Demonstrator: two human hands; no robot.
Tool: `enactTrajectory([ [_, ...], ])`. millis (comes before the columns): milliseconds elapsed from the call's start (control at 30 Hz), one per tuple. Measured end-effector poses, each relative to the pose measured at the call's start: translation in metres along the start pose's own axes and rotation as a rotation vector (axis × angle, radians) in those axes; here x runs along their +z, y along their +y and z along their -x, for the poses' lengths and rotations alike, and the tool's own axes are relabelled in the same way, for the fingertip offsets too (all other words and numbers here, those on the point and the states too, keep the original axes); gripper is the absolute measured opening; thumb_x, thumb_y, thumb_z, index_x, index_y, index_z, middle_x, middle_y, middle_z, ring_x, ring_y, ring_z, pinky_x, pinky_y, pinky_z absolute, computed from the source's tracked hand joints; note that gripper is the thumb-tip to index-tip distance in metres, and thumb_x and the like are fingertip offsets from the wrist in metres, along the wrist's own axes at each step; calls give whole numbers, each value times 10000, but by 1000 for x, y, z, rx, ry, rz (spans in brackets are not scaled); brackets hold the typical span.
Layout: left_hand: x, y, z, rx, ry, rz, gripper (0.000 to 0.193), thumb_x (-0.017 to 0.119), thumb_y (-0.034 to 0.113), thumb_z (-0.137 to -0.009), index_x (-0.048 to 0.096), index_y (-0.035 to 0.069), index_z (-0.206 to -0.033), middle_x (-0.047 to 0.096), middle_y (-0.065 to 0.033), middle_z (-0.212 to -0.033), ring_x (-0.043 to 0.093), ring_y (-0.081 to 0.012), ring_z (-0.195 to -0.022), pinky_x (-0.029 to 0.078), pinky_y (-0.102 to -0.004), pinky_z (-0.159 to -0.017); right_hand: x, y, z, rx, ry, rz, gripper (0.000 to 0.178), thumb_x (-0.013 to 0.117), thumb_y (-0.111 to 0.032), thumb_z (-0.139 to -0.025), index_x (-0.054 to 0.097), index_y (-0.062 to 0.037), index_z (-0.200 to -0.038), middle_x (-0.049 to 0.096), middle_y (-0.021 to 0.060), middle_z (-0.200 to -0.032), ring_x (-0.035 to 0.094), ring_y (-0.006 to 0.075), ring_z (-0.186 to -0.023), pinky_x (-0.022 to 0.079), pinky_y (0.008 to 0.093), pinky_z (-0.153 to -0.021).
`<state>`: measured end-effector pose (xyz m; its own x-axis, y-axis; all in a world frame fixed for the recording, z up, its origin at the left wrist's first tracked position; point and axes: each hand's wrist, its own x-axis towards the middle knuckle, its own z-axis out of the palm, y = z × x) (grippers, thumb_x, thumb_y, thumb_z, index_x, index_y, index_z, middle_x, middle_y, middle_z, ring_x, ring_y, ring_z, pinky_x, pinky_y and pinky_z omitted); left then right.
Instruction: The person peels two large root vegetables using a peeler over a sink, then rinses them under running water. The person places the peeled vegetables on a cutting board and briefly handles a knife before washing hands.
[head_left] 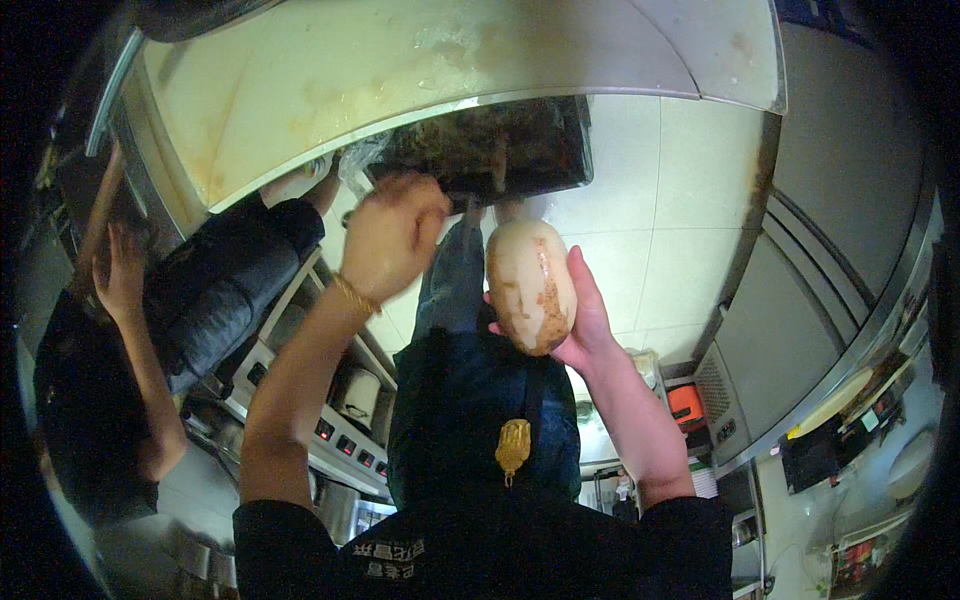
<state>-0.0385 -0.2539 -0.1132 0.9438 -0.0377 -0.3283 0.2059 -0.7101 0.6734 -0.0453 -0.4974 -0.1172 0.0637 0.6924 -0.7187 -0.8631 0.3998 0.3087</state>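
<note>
The person's right hand grasps a large, partly peeled tuber in front of the torso, its grip spread wide, thumb along the right side. Apart from it, the left hand is curled; whether that grip holds anything cannot be told. Beyond are a tabletop and, lower, a black bin.

Stained pale worktop over light floor tiles

Brownish marks along the worktop, curving across the top. At far left, a co-worker in dark clothes, one forearm bare. Nearby, a metal control panel with a row of small red lights. At right, grey cabinet doors with long handles; lower, a perforated panel just beside an orange object, too unclear to identify.
</note>
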Motion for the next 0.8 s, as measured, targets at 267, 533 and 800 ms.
enactTrajectory([
  [267,-11,69,-18,659,-261,-180,101,609,219,-715,578,136,-765,546,-55,-810,563,-242,-820,475,-375,-718,28,14,-4,-129,199,223,507,359,-457,-984,440,-82,-1315,537,125,-1273,539,261,-1174,459,456,-978],
  [533,-10,-32,-29,224,-394,-427,104,584,185,-820,597,82,-826,589,-106,-848,589,-317,-866,503,-439,-745,12,24,10,9,216,147,619,396,-484,-965,343,-61,-1414,480,209,-1340,509,361,-1200,448,507,-985],
  [800,4,13,16,135,-66,85,101,622,197,-787,612,97,-800,585,-112,-838,574,-310,-812,475,-428,-717,1,10,-9,-39,118,11,674,411,-529,-933,319,-83,-1431,472,215,-1330,506,398,-1187,468,583,-916],
])
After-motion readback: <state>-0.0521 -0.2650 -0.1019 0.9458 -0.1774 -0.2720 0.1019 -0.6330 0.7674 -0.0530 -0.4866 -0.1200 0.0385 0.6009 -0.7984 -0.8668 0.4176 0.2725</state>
